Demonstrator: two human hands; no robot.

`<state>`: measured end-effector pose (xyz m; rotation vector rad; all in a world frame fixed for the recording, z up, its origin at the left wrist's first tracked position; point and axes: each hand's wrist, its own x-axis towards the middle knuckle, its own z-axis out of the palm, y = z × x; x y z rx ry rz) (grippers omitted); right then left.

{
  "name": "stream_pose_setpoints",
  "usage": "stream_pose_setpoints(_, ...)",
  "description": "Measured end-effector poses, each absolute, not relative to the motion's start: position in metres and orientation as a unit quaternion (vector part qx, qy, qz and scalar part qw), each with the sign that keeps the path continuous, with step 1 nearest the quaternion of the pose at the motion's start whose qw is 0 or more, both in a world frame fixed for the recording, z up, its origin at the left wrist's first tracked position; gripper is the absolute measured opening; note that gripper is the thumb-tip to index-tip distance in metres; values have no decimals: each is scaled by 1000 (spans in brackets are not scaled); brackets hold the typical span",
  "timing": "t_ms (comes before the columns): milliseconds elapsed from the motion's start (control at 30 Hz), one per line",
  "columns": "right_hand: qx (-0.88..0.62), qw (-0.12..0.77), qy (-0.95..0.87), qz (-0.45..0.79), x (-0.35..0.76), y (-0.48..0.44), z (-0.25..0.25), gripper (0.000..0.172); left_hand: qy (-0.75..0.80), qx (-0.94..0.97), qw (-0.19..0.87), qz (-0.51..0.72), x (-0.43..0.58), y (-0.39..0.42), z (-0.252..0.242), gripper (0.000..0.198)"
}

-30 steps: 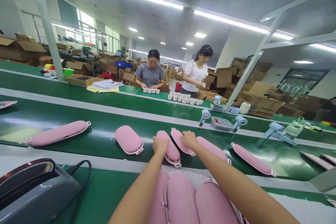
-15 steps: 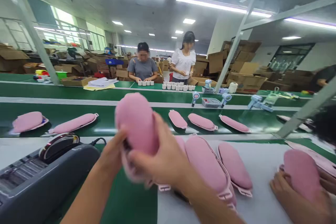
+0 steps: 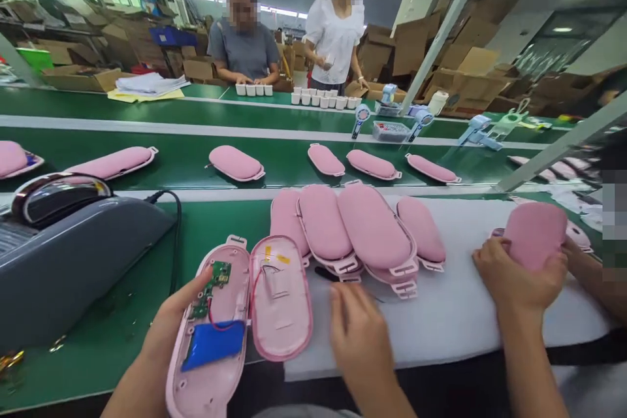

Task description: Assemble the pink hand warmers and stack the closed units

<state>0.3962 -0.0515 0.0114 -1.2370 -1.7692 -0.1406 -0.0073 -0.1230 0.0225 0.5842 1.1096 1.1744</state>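
My left hand (image 3: 169,323) grips the left edge of an opened pink case (image 3: 228,304), its thumb over the rim beside a green circuit board (image 3: 220,272). Below the board, a blue battery (image 3: 215,343) lies in the same half, with a red wire. The other half (image 3: 280,333), joined at its side, shows thin wires and yellow tape inside. My right hand (image 3: 360,323) is apart from the case, over the white sheet, fingers bent and close together; what they hold, if anything, is too small to make out. Closed pink cases (image 3: 377,225) are piled just beyond it.
A grey machine (image 3: 98,255) with a tape ring and black cable stands at left. More pink cases (image 3: 238,163) lie along the green belt (image 3: 186,173). At right, a neighbour's hands (image 3: 519,281) hold a pink case. Two people work across the line.
The pink case, held up in both hands before, is now lower and opened with its inside showing. My right hand has left it and moved right. The view has tilted down.
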Motion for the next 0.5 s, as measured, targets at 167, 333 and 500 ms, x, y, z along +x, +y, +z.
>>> stream_pose_setpoints(167, -539, 407, -735, -57, 267, -103, -41, 27, 470, 84, 745, 466, -20, -106, 40, 41)
stream_pose_setpoints(333, -597, 325, -718, -149, 241, -120, -46, 29, 417, 56, 761, 494, -29, -104, 20, 46)
stream_pose_setpoints(500, -615, 273, -723, -155, 261, -108, -43, 36, 339, 67, 790, 506, -32, -105, 6, 54)
